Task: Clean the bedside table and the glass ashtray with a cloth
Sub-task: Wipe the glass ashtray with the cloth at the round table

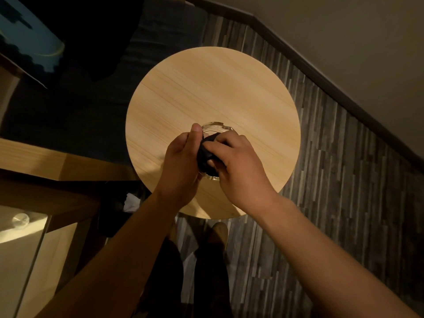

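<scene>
A round bedside table (213,88) of light wood fills the middle of the head view. Over its near half sits a clear glass ashtray (218,127), mostly hidden by my hands. My left hand (181,164) grips the ashtray's left side, thumb up on its rim. My right hand (238,166) presses a dark cloth (205,154) into the ashtray's bowl, fingers closed on the cloth. I cannot tell whether the ashtray is lifted or rests on the wood.
Dark bedding (91,65) lies to the left of the table. A wooden ledge (46,161) and a glass panel (20,249) stand at the lower left. Grey plank flooring (332,180) runs to a dark skirting board (344,97) on the right.
</scene>
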Action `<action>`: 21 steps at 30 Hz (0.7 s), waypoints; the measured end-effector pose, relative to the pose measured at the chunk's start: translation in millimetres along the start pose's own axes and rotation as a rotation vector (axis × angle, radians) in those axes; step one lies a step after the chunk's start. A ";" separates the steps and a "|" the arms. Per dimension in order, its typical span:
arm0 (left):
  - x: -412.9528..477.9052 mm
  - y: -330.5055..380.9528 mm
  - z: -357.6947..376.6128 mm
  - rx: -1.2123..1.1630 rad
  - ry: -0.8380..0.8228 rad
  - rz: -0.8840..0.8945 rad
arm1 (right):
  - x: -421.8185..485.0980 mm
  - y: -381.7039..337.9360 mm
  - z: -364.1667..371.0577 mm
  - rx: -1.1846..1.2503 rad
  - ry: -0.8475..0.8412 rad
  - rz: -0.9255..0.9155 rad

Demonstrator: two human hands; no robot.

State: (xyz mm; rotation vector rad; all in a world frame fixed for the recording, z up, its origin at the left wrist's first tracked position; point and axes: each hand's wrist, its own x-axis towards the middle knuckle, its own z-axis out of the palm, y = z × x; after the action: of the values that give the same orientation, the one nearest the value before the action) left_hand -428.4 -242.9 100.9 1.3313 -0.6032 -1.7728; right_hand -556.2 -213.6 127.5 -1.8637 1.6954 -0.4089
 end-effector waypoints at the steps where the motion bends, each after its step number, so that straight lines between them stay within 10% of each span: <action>1: 0.6 0.4 -1.4 0.018 -0.003 0.014 | 1.9 1.4 -2.9 -0.017 -0.047 -0.022; 13: -2.9 -10.3 -12.4 0.215 -0.167 0.048 | 25.2 3.8 -71.4 -0.008 -0.707 -0.122; 21: -0.1 18.2 -50.5 -0.138 -0.009 -0.098 | -22.7 51.6 -81.5 0.987 -0.138 0.216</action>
State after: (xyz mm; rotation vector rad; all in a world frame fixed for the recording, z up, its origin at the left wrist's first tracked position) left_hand -375.0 -248.0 98.5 1.2779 -0.4184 -1.8652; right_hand -648.3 -209.9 164.0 -0.9515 1.2206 -0.8157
